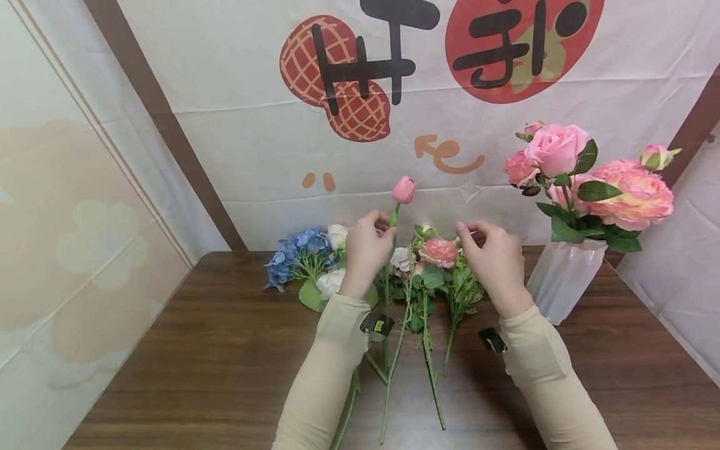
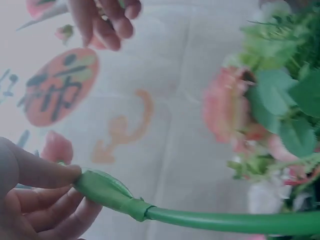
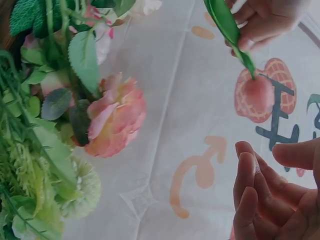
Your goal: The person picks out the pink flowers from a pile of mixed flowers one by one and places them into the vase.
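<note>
My left hand (image 1: 368,253) pinches a pink artificial tulip (image 1: 404,190) upright, thumb and fingers on the green leaf just under its bud. In the left wrist view the tulip's green stem (image 2: 225,220) runs off to the right. To the right of the tulip, my right hand (image 1: 497,262) hovers with loosely bent fingers and holds nothing; the right wrist view shows its thumb apart from the fingers (image 3: 245,175). Between and below the hands lies a pink-orange peony (image 1: 439,252) among other flowers and green stems on the table.
A white vase (image 1: 565,278) holding pink roses and peonies stands at the right. Blue hydrangea (image 1: 300,253) and white flowers (image 1: 330,283) lie left of the row, and leafy greenery (image 1: 464,287) lies right. Behind the wooden table (image 1: 225,362) hangs a printed cloth (image 1: 242,156).
</note>
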`<action>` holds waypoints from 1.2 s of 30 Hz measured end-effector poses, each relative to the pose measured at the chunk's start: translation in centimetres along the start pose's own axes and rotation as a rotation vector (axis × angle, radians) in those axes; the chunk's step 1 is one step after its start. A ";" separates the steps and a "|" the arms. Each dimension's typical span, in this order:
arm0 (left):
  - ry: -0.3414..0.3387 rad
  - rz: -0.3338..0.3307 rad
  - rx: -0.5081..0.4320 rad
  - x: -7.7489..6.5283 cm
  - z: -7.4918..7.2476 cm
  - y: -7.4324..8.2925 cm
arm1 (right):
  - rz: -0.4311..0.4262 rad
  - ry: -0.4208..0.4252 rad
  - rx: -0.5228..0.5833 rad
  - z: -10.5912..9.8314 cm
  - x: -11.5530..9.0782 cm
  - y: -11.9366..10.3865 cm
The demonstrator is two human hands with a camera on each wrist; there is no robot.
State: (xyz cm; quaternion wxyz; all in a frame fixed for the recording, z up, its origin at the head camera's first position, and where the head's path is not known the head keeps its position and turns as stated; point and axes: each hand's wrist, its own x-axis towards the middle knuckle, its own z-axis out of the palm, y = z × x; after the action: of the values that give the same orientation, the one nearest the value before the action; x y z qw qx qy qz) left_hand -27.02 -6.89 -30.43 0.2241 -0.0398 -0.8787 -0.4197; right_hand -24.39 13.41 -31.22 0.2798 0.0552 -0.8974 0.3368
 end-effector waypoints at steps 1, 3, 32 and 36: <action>0.009 0.014 -0.017 -0.2 -0.4 0.4 | -0.002 0.002 0.003 -0.1 -0.1 -0.1; 0.032 0.049 -0.050 -0.5 -1.0 1.0 | -0.009 0.007 0.013 -0.4 -0.2 -0.4; -0.031 0.235 -0.531 -2.9 -2.5 4.2 | -0.120 0.130 0.154 -2.5 -1.7 -3.4; -0.029 0.246 -0.558 -3.3 -3.1 4.7 | -0.135 0.136 0.159 -2.5 -1.7 -3.5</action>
State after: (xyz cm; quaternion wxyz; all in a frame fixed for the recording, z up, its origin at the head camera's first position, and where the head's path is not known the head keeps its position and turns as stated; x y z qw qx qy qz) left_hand -21.70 -5.75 -26.76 0.2411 -0.2121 -0.7210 -0.6141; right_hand -20.82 12.17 -28.56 0.3566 0.1144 -0.8410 0.3904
